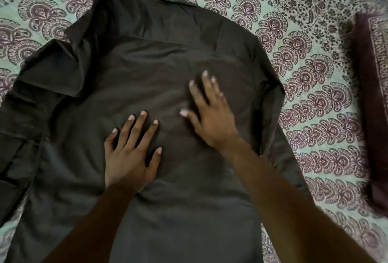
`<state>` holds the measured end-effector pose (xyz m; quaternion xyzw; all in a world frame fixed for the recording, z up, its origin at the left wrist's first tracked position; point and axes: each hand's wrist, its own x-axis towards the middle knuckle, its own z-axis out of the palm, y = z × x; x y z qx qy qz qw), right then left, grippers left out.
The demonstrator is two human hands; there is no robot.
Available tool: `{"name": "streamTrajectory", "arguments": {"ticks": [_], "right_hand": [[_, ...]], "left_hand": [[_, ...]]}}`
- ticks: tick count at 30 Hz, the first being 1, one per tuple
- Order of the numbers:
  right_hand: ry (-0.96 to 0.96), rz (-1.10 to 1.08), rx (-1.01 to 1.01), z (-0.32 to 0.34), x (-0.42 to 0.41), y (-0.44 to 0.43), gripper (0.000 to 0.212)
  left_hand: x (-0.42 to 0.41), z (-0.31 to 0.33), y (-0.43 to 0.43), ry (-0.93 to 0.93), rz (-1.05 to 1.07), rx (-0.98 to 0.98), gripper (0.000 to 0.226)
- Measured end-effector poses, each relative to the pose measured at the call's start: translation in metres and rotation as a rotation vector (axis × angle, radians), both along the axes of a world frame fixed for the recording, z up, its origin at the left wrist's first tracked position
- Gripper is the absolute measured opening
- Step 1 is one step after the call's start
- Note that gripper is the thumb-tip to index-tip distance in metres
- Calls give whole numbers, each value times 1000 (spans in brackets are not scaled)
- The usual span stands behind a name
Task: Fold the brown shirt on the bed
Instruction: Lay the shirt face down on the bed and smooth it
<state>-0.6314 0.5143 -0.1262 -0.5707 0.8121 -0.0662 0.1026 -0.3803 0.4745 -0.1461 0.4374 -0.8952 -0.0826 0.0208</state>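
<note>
Your brown shirt (157, 69) lies spread back-side up across the middle of the bed (304, 86), its collar toward the far edge and its hem running toward you off the near edge of the view. The bed is covered by a pale green bedsheet (315, 116) printed with maroon fan-shaped motifs. Your left hand (128, 153) rests flat on the middle of the shirt's back, fingers straight and spread, holding nothing. Your right hand (210, 113) lies flat just beside it, a little farther up the back, fingers likewise extended and splayed against the cloth, its outline slightly blurred. The shirt's left sleeve (25, 116) lies rumpled toward the bed's left edge; the right sleeve (277, 137) runs along the shirt's right side. A dark maroon folded cloth (371, 105) with a patterned border lies near the bed's right edge, well apart from the shirt.
</note>
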Motion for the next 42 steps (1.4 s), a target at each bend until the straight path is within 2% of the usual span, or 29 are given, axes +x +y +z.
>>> {"name": "streamTrajectory", "arguments": {"ticks": [1, 3, 6, 8, 10, 12, 13, 14, 16, 19, 21, 23, 25, 27, 33, 36, 37, 39, 41, 42], "right_hand": [[15, 6, 45, -6, 10, 24, 76], [87, -139, 57, -19, 7, 64, 75], [-49, -488, -55, -19, -12, 86, 79], [-10, -548, -38, -12, -2, 79, 80], [85, -329, -18, -6, 30, 75, 80], [58, -32, 2, -9, 64, 92, 78], [56, 18, 19, -13, 75, 106, 76], [75, -27, 31, -17, 81, 122, 75], [129, -279, 47, -19, 82, 154, 75], [38, -630, 105, -12, 80, 181, 76], [55, -715, 121, -7, 93, 179, 75], [113, -551, 88, -5, 125, 170, 74], [42, -211, 75, -6, 167, 174, 69], [7, -59, 108, -5, 199, 199, 67], [71, -495, 248, 5, 218, 307, 82], [16, -637, 243, 13, 227, 314, 87], [-4, -610, 223, 18, 230, 308, 87], [-20, -408, 207, 23, 236, 293, 84], [-38, -185, 237, 22, 245, 287, 78], [-38, -140, 257, 20, 249, 291, 75]], "left_hand": [[0, 0, 0, -5, 0, 0, 69], [0, 0, 1, -10, 0, 5, 69], [1, 0, 1, 0, 1, 7, 68], [0, 1, 1, 2, 2, 21, 68], [6, 2, 6, 1, -13, 41, 68], [27, 3, 18, -14, -10, 58, 70], [43, 4, 25, -20, 28, 67, 71], [63, 6, 35, -27, 88, 78, 73], [104, 11, 56, -35, 204, 94, 75], [154, 19, 85, -52, 277, 125, 80], [167, 24, 103, -64, 335, 188, 87], [166, 29, 122, -89, 339, 257, 95], [168, 30, 145, -147, 247, 268, 100], [182, 30, 163, -198, 214, 274, 102], [251, 43, 201, -226, 254, 378, 108], [245, 53, 200, -213, 241, 390, 111], [236, 56, 196, -206, 199, 367, 111], [217, 59, 187, -222, 102, 321, 111], [208, 56, 183, -264, 108, 330, 115], [209, 53, 183, -280, 153, 348, 115]]}}
